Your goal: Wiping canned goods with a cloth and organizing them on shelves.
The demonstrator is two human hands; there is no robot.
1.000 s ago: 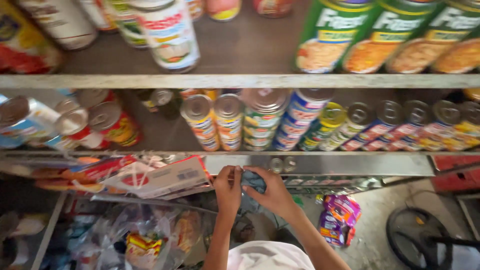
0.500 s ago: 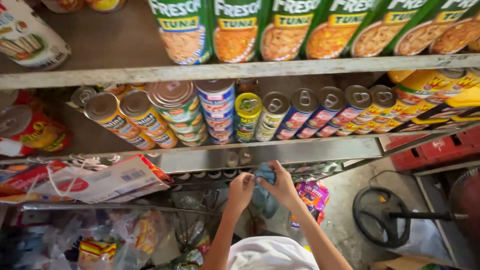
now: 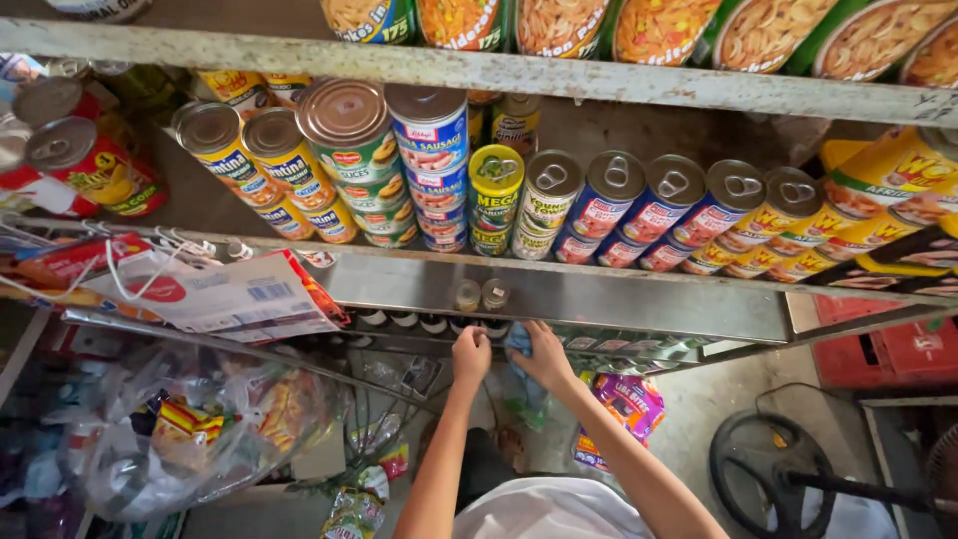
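Blue cloth (image 3: pixel 518 342): small, crumpled, pressed under your right hand (image 3: pixel 544 356) at front lip of steel shelf (image 3: pixel 619 296); grip closed on it. Your left hand (image 3: pixel 471 354) beside, grip state unclear. Rusty upper shelf (image 3: pixel 499 70) above. Stacked cans (image 3: pixel 429 160), blue, yellow, green labels. White-red packet (image 3: pixel 215 294) left. Purple snack bag (image 3: pixel 624 404) on concrete floor (image 3: pixel 699 419).

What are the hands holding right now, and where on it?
The right hand presses a blue cloth at the shelf edge. The left hand looks closed; contents unclear.
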